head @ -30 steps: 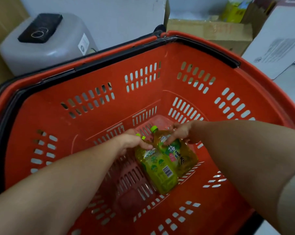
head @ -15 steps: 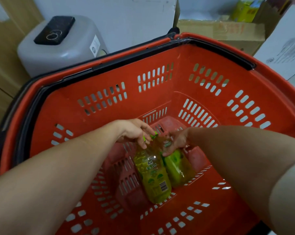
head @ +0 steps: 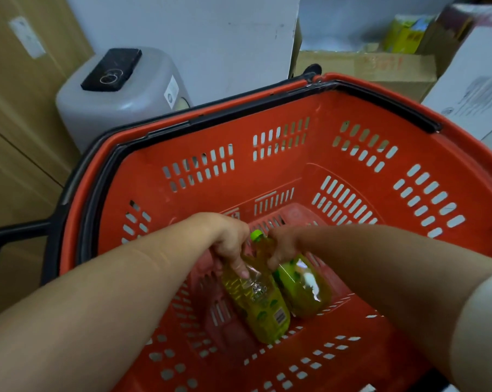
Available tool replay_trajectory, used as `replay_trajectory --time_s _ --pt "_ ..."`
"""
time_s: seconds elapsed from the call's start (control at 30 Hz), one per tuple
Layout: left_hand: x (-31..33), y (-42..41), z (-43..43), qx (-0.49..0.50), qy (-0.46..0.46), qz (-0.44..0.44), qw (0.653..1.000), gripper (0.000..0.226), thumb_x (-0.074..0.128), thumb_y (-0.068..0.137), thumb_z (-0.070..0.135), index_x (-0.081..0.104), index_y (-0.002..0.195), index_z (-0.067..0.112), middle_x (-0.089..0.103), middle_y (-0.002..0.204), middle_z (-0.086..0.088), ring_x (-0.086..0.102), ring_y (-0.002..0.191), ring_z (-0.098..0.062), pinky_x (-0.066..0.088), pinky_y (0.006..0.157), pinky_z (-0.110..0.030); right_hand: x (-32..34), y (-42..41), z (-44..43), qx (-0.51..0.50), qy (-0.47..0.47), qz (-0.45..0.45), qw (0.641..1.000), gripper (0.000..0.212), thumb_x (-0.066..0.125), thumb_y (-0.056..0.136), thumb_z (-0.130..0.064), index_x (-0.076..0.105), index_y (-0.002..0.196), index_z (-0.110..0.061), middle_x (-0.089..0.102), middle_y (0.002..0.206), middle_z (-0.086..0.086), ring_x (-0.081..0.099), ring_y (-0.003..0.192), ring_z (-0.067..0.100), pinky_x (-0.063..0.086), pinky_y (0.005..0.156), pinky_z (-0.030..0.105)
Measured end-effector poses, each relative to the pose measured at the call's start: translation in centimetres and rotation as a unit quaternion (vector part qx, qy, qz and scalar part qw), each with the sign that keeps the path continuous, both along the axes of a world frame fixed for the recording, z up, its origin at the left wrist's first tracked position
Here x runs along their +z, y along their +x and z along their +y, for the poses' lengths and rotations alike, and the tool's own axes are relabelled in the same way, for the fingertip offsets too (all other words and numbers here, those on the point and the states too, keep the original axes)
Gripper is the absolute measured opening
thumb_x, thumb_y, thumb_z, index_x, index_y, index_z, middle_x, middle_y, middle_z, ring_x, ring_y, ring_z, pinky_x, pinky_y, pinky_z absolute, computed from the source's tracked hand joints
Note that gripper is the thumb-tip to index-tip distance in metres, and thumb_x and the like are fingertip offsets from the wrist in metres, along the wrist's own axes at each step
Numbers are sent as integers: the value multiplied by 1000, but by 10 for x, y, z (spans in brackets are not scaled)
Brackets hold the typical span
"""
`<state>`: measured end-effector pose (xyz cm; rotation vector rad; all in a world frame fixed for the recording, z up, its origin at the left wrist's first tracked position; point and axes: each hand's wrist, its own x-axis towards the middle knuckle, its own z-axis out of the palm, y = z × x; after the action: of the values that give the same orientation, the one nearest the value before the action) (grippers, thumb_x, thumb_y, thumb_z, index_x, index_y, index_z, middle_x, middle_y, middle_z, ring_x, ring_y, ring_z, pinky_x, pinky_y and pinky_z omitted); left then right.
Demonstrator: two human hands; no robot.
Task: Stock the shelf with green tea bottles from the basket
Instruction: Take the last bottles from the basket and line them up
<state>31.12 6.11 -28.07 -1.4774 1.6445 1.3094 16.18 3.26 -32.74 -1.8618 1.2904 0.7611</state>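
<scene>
Down in the red basket (head: 309, 168), two green tea bottles sit low, side by side and touching. The left hand (head: 229, 241) curls round the left bottle (head: 261, 304) at its neck, and the right hand (head: 284, 243) clamps the right bottle (head: 301, 287) near its top. Beyond the rim are a grey bin (head: 120, 108) and a cardboard box (head: 366, 69).

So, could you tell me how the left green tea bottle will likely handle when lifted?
The left bottle looks full, so it is probably heavy for its size. Its clear plastic looks smooth, so the grip of the left hand near the neck may slip.
</scene>
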Motion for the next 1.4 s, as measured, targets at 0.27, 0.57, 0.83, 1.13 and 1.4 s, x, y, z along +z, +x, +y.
replay_trajectory --time_s 0.27,0.57,0.83,1.13,1.4 --pt "27 10 1 -106 -171 -20 979 56 82 62 51 73 100 11 72 85 0 67 82 -20 52 69 -28 67 7 -35 -43 -45 -167 984 108 86 63 -5 20 147 -20 48 137 13 56 117 30 56 82 38" --pt "68 32 8 -102 -399 -17 911 36 81 62 48 66 66 16 53 49 6 49 49 -8 36 45 -26 136 33 -43 24 -113 -212 970 102 85 63 -9 25 145 -21 58 119 8 64 101 29 58 82 42" --pt "167 49 14 -29 -538 -26 842 25 76 67 44 73 78 22 60 58 1 54 56 -9 38 49 -25 163 10 -47 -19 -201 -322 925 102 87 55 -13 33 141 -24 59 121 6 67 95 28 58 78 47" --pt "236 66 69 155 -728 103 659 16 71 64 37 72 76 27 64 60 7 52 55 -2 38 53 -14 214 0 -27 -26 -240 -437 866 92 81 54 -11 41 136 -26 60 121 2 66 97 24 56 83 42" --pt "307 93 164 208 -852 93 471 11 70 72 35 65 81 36 66 71 -7 53 57 -15 48 54 -35 296 59 40 15 -289 -570 769 78 72 44 -30 50 118 -42 60 104 -2 63 94 26 56 76 44"
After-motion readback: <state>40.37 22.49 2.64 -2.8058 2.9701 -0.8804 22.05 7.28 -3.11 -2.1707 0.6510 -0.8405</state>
